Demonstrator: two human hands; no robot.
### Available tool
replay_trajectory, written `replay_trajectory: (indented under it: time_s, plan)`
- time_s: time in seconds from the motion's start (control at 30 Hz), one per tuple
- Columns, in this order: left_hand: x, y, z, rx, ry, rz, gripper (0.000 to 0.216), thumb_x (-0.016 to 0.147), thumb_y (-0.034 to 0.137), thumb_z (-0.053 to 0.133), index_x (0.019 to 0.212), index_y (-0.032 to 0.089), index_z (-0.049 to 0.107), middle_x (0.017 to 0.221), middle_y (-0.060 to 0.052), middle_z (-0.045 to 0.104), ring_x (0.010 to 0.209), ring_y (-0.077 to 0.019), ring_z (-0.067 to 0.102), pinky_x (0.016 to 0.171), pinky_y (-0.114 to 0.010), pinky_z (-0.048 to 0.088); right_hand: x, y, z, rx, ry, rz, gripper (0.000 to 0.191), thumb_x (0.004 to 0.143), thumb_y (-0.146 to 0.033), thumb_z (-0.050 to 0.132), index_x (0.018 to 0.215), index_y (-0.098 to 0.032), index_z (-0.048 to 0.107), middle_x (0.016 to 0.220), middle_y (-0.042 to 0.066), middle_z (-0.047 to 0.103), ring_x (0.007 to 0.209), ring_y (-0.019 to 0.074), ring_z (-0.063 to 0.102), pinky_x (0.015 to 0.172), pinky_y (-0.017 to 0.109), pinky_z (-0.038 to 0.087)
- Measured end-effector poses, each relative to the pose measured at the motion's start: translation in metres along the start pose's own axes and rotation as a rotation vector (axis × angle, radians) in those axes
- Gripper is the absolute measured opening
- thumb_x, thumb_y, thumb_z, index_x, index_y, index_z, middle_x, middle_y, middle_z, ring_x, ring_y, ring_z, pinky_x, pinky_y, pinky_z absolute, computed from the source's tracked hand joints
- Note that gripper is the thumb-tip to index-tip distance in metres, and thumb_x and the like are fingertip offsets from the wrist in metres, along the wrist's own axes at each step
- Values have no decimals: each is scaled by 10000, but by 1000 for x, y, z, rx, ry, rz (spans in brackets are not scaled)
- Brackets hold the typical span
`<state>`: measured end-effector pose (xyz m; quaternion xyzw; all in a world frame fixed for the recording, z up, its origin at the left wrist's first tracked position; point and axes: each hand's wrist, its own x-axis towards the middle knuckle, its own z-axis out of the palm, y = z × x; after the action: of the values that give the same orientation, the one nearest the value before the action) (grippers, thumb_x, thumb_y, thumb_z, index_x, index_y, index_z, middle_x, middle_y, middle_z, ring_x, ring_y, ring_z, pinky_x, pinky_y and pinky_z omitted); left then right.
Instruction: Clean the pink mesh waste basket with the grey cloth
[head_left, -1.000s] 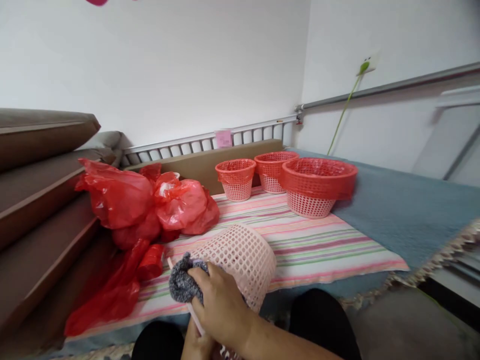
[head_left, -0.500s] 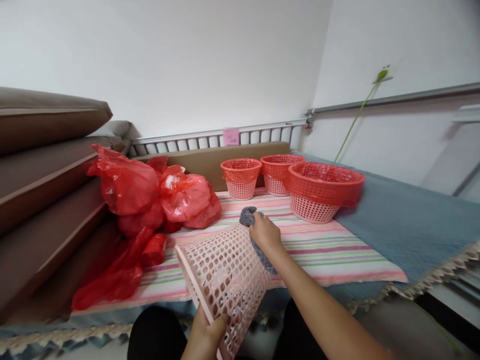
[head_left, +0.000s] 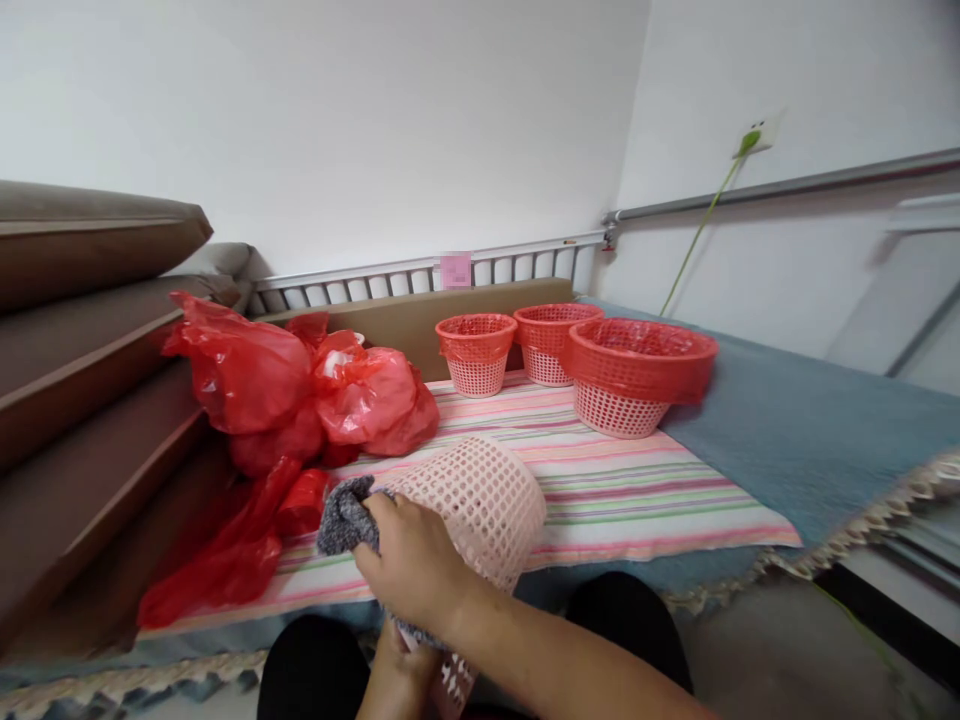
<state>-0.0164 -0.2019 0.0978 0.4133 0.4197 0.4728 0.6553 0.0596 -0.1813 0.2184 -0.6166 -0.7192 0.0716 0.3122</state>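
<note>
A pink perforated plastic basket point(head_left: 487, 500) lies tilted on its side above my lap, its rim end toward the lower left. My left hand point(head_left: 401, 670) grips it near the rim at the bottom, its fingers partly hidden behind my right forearm. My right hand point(head_left: 412, 560) is closed on a grey cloth point(head_left: 349, 515) and presses it against the basket near the rim. Part of the cloth hangs below my right hand.
Three baskets lined with red bags stand at the back: a small one point(head_left: 477, 355), another point(head_left: 551, 345) and a larger one point(head_left: 630, 380). Knotted red plastic bags point(head_left: 255, 370) and a red roll point(head_left: 304, 502) lie left, beside stacked brown cushions point(head_left: 90, 400). A striped cloth point(head_left: 637, 490) covers the surface.
My right hand has moved with the cloth from the basket's base end leftward to its rim end. The basket has turned slightly in my left hand. The view has shifted a little.
</note>
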Motion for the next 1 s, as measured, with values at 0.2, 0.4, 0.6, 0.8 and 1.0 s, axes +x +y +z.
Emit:
replay_trajectory:
  time_s: [0.2, 0.4, 0.6, 0.8, 1.0]
  plan:
    - [0, -8, 6, -102, -57, -10, 491, 536, 275, 771, 988, 144, 634, 901, -118, 747, 1024, -363, 641, 915, -460, 482, 2, 32, -3, -167, 28, 10, 282, 822, -304, 501, 1094, -235, 531, 1017, 62, 611, 916, 212, 592, 772, 307, 430]
    - [-6, -7, 9, -55, -68, 28, 560, 555, 276, 773, 1078, 136, 628, 1061, -166, 719, 1130, -378, 581, 1023, -500, 393, 38, 123, -39, -454, 88, 424, 276, 864, -216, 445, 1123, -183, 534, 1034, 114, 616, 939, 221, 612, 759, 305, 433]
    - [-17, 7, 21, -32, -158, 42, 516, 576, 296, 760, 1063, 157, 665, 1029, -148, 738, 1107, -360, 602, 1056, -477, 361, 54, 168, -62, -516, 146, 603, 283, 863, -202, 439, 1112, -120, 545, 1035, 169, 620, 943, 261, 623, 747, 334, 442]
    - [-21, 7, 21, -42, -163, 44, 489, 577, 299, 778, 1034, 155, 681, 1027, -144, 743, 1064, -351, 627, 1047, -475, 374, 48, 137, -44, -496, 138, 503, 294, 833, -307, 524, 1079, -149, 555, 1026, 143, 621, 960, 252, 612, 746, 306, 437]
    - [-18, 3, 16, -46, -127, 51, 526, 550, 315, 814, 1029, 156, 666, 1078, -159, 726, 1090, -371, 614, 1041, -502, 375, 38, 73, -21, -319, 60, 296, 296, 831, -353, 510, 1043, -157, 575, 979, 124, 645, 897, 251, 626, 731, 319, 436]
